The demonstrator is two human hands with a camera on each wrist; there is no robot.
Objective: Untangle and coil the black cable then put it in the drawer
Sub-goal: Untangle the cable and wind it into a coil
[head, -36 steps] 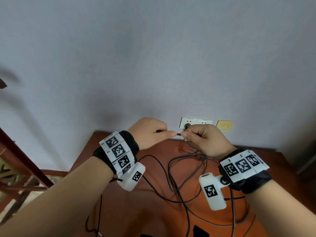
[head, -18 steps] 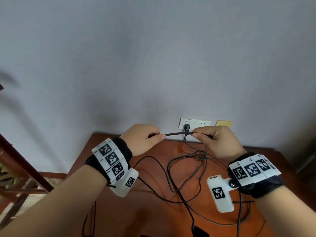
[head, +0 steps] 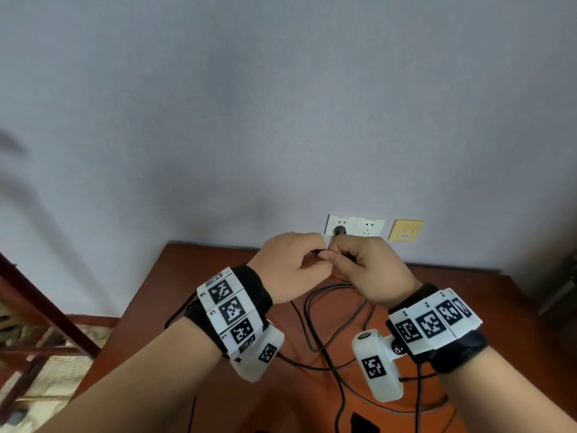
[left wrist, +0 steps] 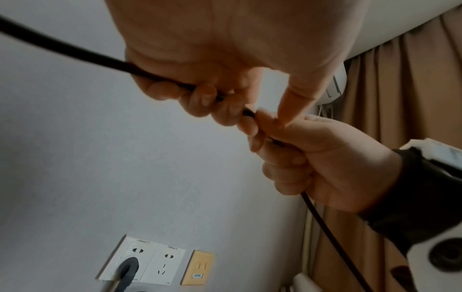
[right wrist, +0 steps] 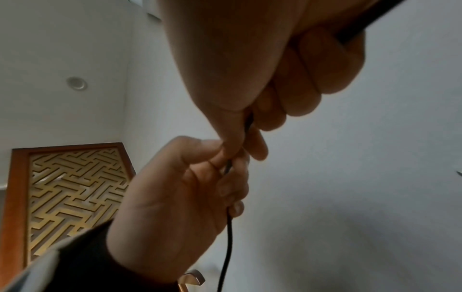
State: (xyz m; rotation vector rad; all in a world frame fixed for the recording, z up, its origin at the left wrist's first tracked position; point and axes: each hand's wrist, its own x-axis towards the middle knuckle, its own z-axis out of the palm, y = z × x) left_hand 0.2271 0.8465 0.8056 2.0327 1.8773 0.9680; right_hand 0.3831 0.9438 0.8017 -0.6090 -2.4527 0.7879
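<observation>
Black cable (head: 324, 332) lies mostly in loose, crossing loops on the wooden table (head: 175, 285), with one short stretch lifted between your two hands in front of the wall sockets (head: 354, 228). Your left hand (head: 292, 267) has its fingers curled round the cable, and your right hand (head: 371, 273) pinches it just beside, so the two fists touch at the fingertips. The left wrist view shows the cable passing through both grips and trailing down from your right hand; the right wrist view shows it dropping from under your left hand too.

My reading is that you are working the cable hand over hand, and the coil has not yet begun. Several strands cross one another on the table below your wrists, so a hard pull from either hand could cinch those crossings into a knot instead of freeing them. A dark plug (left wrist: 128, 265) sits in the left socket; I cannot tell whether it belongs to this cable, but if it does, tugging would strain it at the wall. The thin leads of your wrist cameras hang near the loops and could snag. No drawer is in view.
</observation>
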